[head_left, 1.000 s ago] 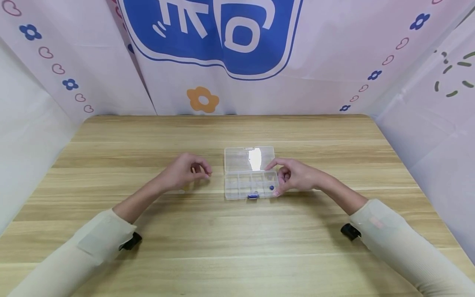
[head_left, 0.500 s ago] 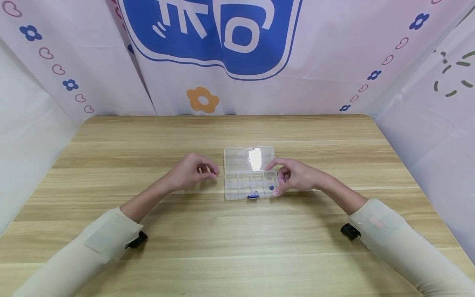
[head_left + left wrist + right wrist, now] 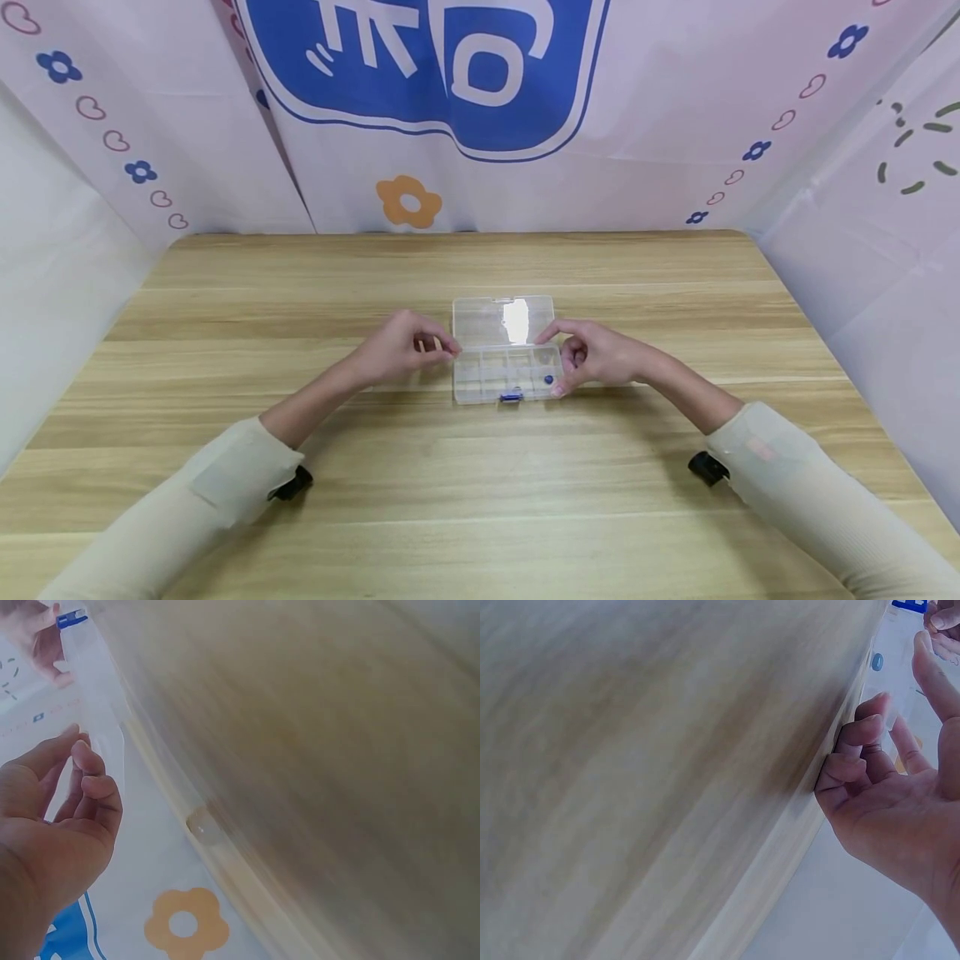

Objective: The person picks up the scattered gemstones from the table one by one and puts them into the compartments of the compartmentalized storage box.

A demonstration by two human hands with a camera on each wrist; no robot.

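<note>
Clear plastic box (image 3: 507,364) sits on the table (image 3: 480,483), lid (image 3: 503,319) flipped open & lying flat on the far side. It's between both hands: just past the left fingertips, right against the right fingers.

Right hand (image 3: 596,356): index reaches over the lid's right corner, thumb at the near right corner of the tray, other fingers curled beside the end wall. Looks like a light pinch steadying the box, tho exact contact is hard to confirm. Left hand (image 3: 403,347): fingers loosely curled, tips pinched toward thumb, at or just short of the box's left edge. If it holds sth tiny, can't tell; wrist view shows nothing btwn the fingers (image 3: 96,786).

Step in hand, my read: left hand coming in to the box while the right braces it. Do it well: keep the right hand firm, since the box is prob light and slides on wood; approach low, avoid bumping the lid.

Long axis runs left-right, hand to hand. Blue clasp (image 3: 512,397) faces the person, hinge away. One blue bead (image 3: 549,379) lies in the near-right cell, by the right thumb.
</note>
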